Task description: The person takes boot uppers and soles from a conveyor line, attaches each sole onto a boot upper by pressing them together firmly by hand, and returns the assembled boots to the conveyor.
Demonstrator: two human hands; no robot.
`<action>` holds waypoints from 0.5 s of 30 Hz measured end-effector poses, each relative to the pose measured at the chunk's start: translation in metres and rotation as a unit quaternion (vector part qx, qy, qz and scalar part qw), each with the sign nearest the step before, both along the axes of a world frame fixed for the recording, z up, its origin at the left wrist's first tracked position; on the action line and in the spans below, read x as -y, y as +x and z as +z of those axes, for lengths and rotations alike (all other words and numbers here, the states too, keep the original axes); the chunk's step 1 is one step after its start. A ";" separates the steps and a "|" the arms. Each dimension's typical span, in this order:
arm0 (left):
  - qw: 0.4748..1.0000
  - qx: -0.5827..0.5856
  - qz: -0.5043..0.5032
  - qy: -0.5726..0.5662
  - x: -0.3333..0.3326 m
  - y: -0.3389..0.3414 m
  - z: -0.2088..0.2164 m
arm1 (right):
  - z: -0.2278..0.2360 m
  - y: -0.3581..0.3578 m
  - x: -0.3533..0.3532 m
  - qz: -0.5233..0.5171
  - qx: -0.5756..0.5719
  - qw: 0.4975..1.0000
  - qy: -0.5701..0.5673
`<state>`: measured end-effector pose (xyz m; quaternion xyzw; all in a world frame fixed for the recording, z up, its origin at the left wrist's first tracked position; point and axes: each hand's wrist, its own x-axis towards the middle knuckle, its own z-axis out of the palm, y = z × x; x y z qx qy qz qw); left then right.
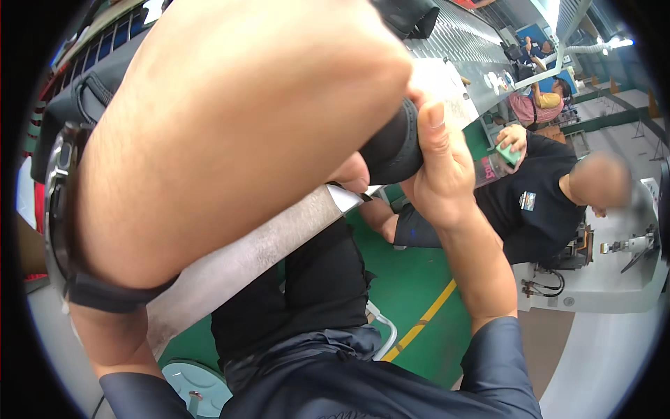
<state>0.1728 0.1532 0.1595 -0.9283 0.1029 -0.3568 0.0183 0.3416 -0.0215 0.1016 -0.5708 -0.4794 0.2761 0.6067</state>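
Observation:
A black, curved, leather-like piece with a stitched edge [392, 150] is held up between my two hands; its full shape is hidden, so I cannot tell its kind. My left hand [328, 77] looms very close and covers much of the view. Its fingertips curl against the piece's lower left side. From the right, my right hand [444, 178] grips the same piece, thumb pointing up along its edge and fingers behind it. A dark wristwatch [61, 188] is on my left wrist.
Beneath my left arm runs a pale worktable edge [244, 241]. Another black stitched piece [91, 94] lies at the far left. A ridged metal conveyor surface [453, 35] is at the top. To the right, a co-worker [523, 202] in black holds a green object [507, 152]. A round stool [195, 387] stands below.

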 end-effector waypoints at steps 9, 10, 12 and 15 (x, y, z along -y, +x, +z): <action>0.999 -0.012 0.032 0.004 0.017 -0.017 0.007 | -0.019 -0.024 0.008 0.030 -0.137 0.985 0.104; 1.000 -0.007 0.030 -0.001 0.017 -0.021 0.008 | -0.019 -0.027 0.006 0.018 -0.130 0.984 0.117; 0.999 -0.005 0.033 0.011 0.014 -0.028 0.009 | -0.016 -0.031 0.004 0.023 -0.118 0.985 0.121; 0.999 -0.009 0.041 -0.008 0.010 -0.036 0.009 | -0.013 -0.032 0.001 0.012 -0.050 0.991 0.121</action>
